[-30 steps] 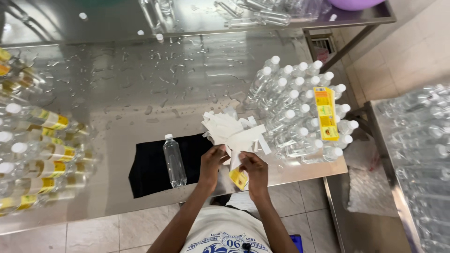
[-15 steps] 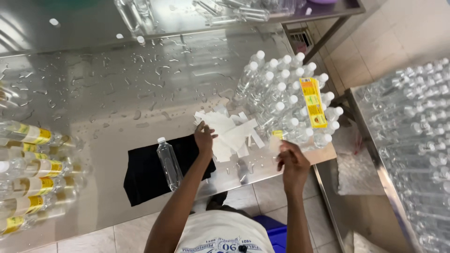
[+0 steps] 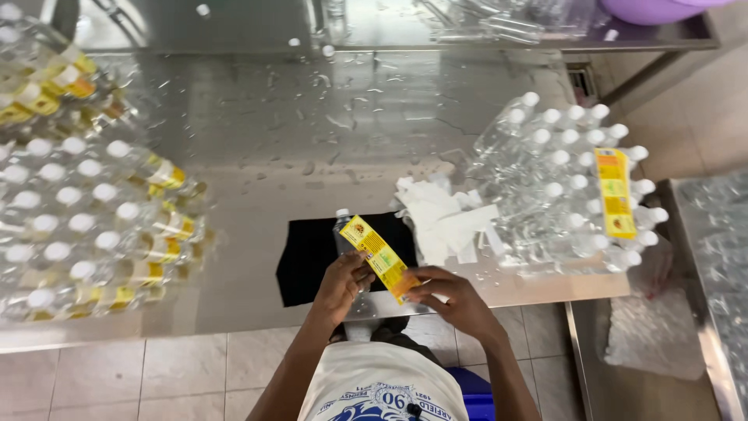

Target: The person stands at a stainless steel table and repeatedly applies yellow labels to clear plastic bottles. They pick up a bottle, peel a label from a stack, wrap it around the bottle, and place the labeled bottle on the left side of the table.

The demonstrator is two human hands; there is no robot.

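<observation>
Since half a second ago my right hand (image 3: 456, 300) has come back from the right-hand bottles, and both hands now meet at the lower centre. It pinches the lower end of a yellow label (image 3: 379, 258); my left hand (image 3: 343, 282) grips a clear bottle (image 3: 348, 248) lying over the black mat (image 3: 312, 257), the label against it. White paper strips (image 3: 448, 222) lie just right. Unlabelled bottles (image 3: 561, 183) fill the right, labelled bottles (image 3: 86, 226) the left, all on the steel table (image 3: 312, 117).
</observation>
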